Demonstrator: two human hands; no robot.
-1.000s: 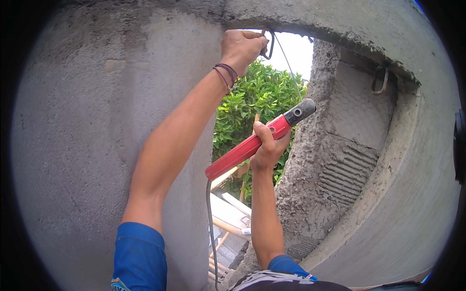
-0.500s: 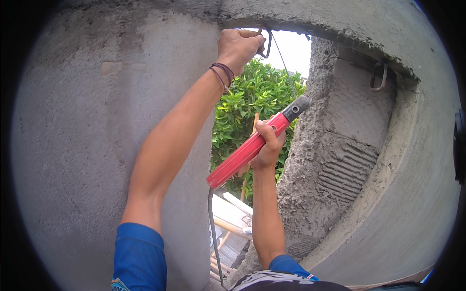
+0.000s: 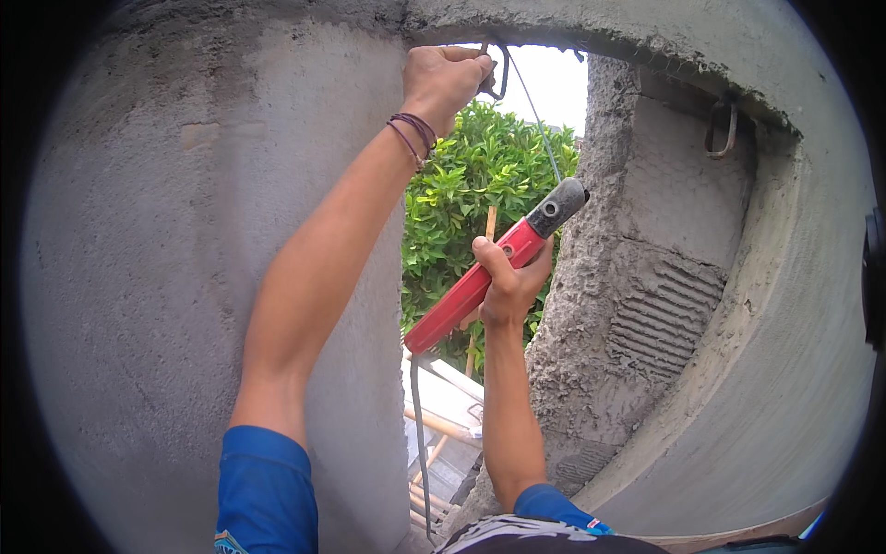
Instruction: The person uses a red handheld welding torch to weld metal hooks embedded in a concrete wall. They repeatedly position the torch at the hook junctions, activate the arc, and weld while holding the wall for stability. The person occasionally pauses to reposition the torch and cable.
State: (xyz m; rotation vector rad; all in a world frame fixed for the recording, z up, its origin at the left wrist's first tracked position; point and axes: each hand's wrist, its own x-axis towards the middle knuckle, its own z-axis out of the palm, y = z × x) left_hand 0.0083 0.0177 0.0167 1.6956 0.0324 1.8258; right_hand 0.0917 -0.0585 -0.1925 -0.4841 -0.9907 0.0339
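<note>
My right hand (image 3: 517,282) is wrapped round a welding electrode holder (image 3: 466,300) with a red handle and a dark grey head. From that head a thin welding rod (image 3: 535,115) slants up to the underside of the concrete beam. A grey cable (image 3: 420,443) hangs from the handle's lower end. Up at the beam, my left hand (image 3: 443,78) pinches a bent dark steel bar (image 3: 502,78), whose loop sticks out past the fingers. The rod's upper tip is close to this loop; I cannot tell whether they touch.
A grey plastered wall (image 3: 185,305) fills the left. Rough concrete (image 3: 591,351) borders the opening on the right, with another steel loop (image 3: 724,129) under the beam (image 3: 628,37). Behind lie a leafy green bush (image 3: 489,166), wooden poles (image 3: 438,425) and pale boards.
The electrode holder has tilted slightly, its lower end shifting a little up and right. The left hand and steel bar appear slightly farther left and higher, as does part of the view.
</note>
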